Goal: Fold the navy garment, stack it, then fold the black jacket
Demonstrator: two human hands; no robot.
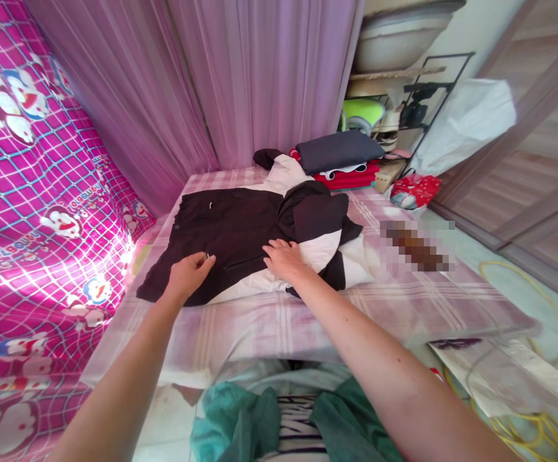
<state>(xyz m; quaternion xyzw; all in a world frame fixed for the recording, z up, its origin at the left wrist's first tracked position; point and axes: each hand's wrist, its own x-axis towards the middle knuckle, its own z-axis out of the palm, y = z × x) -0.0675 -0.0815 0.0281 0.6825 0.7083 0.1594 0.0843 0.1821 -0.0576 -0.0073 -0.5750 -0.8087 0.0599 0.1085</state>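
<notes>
A black and white jacket (240, 221) lies on the table, its hem to the left and its bunched, folded upper part to the right. One white sleeve (286, 173) with a black end reaches toward the back. Over the dark front near the hem, my left hand (188, 274) is closed, thumb and fingers pinched on the fabric beside a small white mark. My right hand (283, 260) rests flat on the jacket at the border of black and white, fingers spread. What lies under my palms is hidden.
A plaid cloth covers the table (260, 327). Folded clothes (341, 154) are stacked at the back right, near a red bag (416, 189) and a rack (433, 96). A blurred brown patch (418, 247) is at the right. Pink curtain (67, 212) hangs left; yellow cable (539, 430) lies on the floor.
</notes>
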